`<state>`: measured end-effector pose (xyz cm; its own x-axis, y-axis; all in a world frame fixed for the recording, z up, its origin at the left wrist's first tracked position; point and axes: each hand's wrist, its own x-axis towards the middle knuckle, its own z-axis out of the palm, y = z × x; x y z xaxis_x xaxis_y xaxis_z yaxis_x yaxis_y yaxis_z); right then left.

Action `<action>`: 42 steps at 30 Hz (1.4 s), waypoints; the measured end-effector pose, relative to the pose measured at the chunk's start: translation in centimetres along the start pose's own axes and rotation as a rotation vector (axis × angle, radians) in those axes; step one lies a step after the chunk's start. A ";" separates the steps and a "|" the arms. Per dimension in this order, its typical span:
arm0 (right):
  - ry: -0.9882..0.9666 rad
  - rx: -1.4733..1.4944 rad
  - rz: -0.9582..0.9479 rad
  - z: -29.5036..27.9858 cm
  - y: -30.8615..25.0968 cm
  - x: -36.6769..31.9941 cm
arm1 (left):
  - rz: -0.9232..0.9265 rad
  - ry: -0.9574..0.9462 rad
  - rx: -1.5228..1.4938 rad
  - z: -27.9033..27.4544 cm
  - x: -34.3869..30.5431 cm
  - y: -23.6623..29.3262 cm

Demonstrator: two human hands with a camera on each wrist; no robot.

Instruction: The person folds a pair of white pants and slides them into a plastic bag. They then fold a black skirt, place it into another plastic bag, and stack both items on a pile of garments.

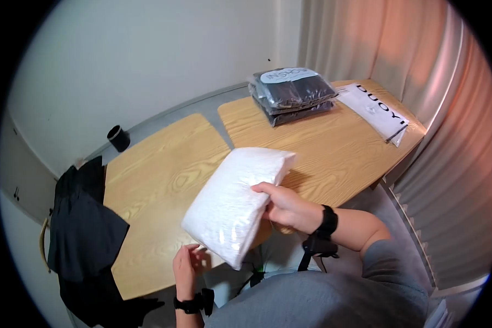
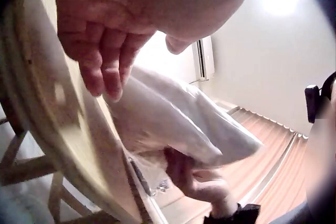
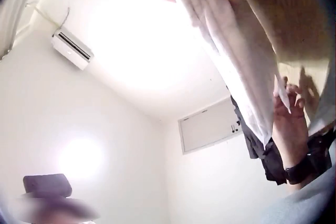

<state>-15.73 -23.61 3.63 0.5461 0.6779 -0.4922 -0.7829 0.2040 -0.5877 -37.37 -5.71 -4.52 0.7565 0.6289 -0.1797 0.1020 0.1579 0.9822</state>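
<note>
Head view: A white package tilts above the wooden table, its right edge gripped by the right hand, thumb on top; the left hand sits at its seven o'clock, fingers loosely bent. Bagged dark garments lie at one o'clock. Left wrist view: the left hand's fingers hang relaxed near the package. Right wrist view, alone: a wall panel.
</note>
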 end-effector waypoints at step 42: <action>0.297 -0.048 -0.727 -12.7 -26.1 19.4 | 0.521 0.358 1.082 0.2 1.3 -4.3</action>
<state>19.07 -24.70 1.27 0.9784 0.1679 -0.1204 -0.1886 0.4885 -0.8519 -36.69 -5.70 -8.93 0.6657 0.6270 0.4047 0.4503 -0.7700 0.4521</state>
